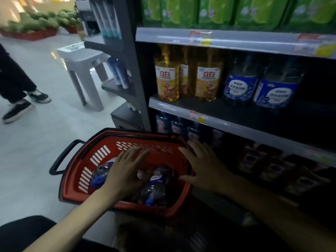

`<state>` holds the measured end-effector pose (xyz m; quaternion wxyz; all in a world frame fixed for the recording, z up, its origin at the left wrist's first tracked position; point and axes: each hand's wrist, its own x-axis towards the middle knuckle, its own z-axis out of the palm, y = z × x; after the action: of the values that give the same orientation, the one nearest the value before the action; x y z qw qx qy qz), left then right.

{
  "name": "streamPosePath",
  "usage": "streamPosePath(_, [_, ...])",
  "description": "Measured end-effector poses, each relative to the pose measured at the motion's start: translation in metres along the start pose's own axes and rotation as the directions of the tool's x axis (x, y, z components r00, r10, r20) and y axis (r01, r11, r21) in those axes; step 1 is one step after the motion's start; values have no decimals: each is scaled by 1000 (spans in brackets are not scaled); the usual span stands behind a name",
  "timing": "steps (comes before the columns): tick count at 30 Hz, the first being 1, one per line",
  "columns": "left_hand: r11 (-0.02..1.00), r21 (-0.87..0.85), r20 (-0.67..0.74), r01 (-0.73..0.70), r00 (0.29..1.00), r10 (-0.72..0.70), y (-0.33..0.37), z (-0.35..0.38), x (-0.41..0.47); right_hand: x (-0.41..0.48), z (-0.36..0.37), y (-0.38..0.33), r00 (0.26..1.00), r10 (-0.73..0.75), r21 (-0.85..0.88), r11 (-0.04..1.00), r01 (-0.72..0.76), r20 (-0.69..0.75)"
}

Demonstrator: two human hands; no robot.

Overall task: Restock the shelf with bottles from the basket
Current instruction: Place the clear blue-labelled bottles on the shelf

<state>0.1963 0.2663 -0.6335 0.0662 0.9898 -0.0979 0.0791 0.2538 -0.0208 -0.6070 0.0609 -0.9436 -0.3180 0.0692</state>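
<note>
Your left hand (127, 170) is flat, fingers spread, holding nothing, over the bottles (156, 190) lying in the basket (76, 194) at 6 o'clock; I cannot tell whether it touches them. Your right hand (203, 168), also spread and empty, is over the basket's 3 o'clock rim. The shelf (236, 127) stands at 3 o'clock, carrying blue bottles (240, 84) beside yellow bottles (167, 79).

The red characters 立白 stand on the white label band of each of the 2 front tall clear plastic bottles of yellow liquid (167, 77), at the left of the dark middle shelf (236, 110). The white print on the clear bottles with blue labels (240, 87) to their right is too blurred to read. So are the red and yellow price tags (200, 38) on the grey shelf rails (163, 36).
</note>
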Motion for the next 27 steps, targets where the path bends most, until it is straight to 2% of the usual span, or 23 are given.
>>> streamPosePath(6, [990, -20, 90, 141, 986, -139, -32, 37, -46, 21, 59, -18, 974, -114, -108, 985, 137, 194])
streamPosePath(12, [958, -20, 120, 285, 952, -281, -51, 57, -68, 32, 87, -21, 949, -185, -106, 970, 218, 254])
streamPosePath(18, [969, -7, 62, 249, 967, -248, -59, 60, -56, 47, 94, -35, 921, -198, -52, 972, 228, 336])
streamPosePath(22, [947, 213, 59, 238, 965, -256, -94, 61, -36, 55, 94, -40, 911, -198, -42, 973, 229, 362])
streamPosePath(24, [896, 319, 139, 310, 920, -367, -107, 54, -26, 61, 94, -44, 914, -207, -53, 969, 239, 349])
streamPosePath(26, [849, 343, 247, 401, 834, -494, -110, 51, -18, 66, 98, -50, 912, -233, -71, 960, 272, 336])
streamPosePath(27, [846, 339, 276, 412, 816, -508, -110, 52, -15, 68, 100, -52, 912, -251, -81, 953, 292, 326])
